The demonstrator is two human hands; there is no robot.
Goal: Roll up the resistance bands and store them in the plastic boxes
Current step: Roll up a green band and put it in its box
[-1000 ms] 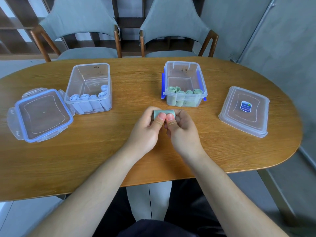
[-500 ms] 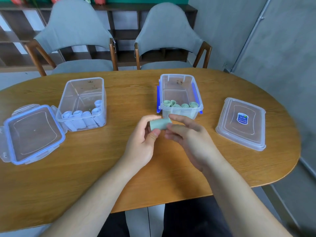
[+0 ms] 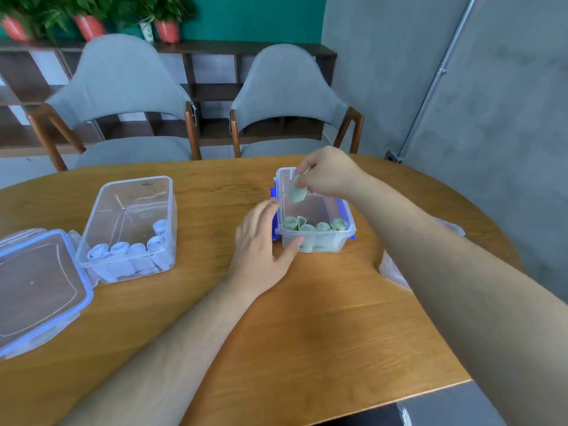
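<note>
Right hand (image 3: 329, 173): thumb and first fingers are pinched narrow on the top end of a rolled green band (image 3: 296, 194). The roll hangs below-left of the fingertips. Its long axis is tilted off vertical, lower end pointing down into the box. It sits over the far half of the blue-clipped box (image 3: 322, 243). It looks clear of the walls, but blur makes the gap hard to call.

Left hand (image 3: 261, 241): fingers straight and relaxed, holding nothing. It lies against the box's left wall with the thumb tip at the near wall. Reads as bracing the box.

Inside the box, a row of green rolls (image 3: 313, 225) stands on end along the near wall, spirals up. The free floor is behind that row, roughly under the held roll. My read: the move is a straight drop, with the roll turned upright to match the row. The right hand owns the placement and the left only steadies.

Further out, a second box (image 3: 138, 198) on the left holds pale blue rolls (image 3: 129, 250) at its near end. Its lid (image 3: 37, 287) lies just beside it. Another lid (image 3: 393, 272) on the right is mostly hidden behind the right forearm. Everything sits on the wooden table (image 3: 307, 318).
</note>
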